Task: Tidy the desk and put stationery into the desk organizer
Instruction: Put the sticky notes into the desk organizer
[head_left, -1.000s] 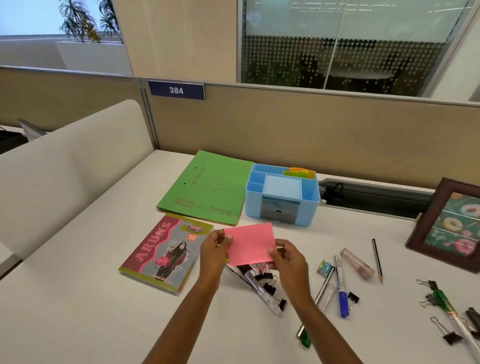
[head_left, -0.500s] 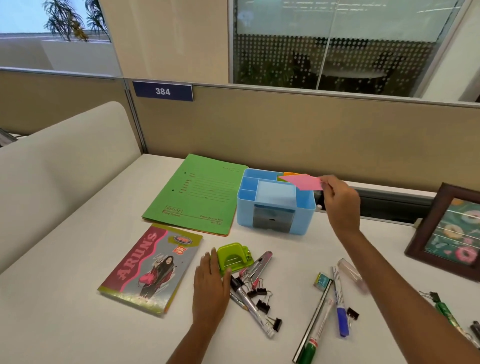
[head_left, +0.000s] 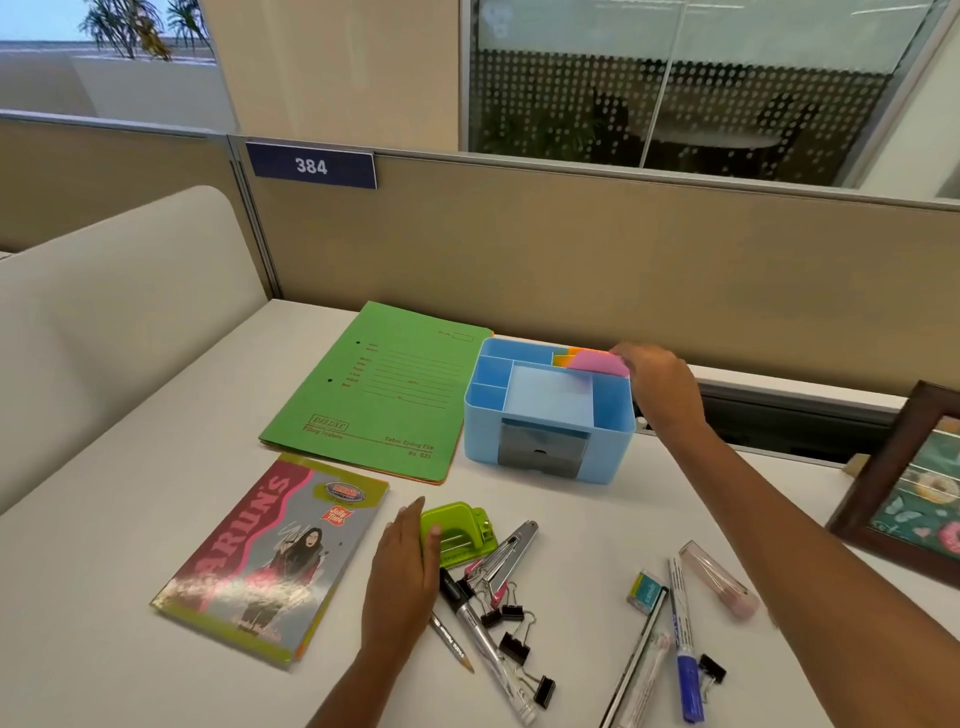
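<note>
We are pinching a square pink sticky-note pad (head_left: 597, 362) in our right hand (head_left: 662, 387) over the back right corner of the blue plastic desk organizer (head_left: 480, 441), our left hand (head_left: 402, 566) lying flat and relaxed before it.

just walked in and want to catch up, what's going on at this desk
A person is tidying stationery into the blue organizer. Their right hand pinches pink sticky notes at the organizer's back right compartment, beside orange ones already there. The left hand lies flat on the desk, touching the green hole punch. Markers and binder clips lie loose nearby.
</note>
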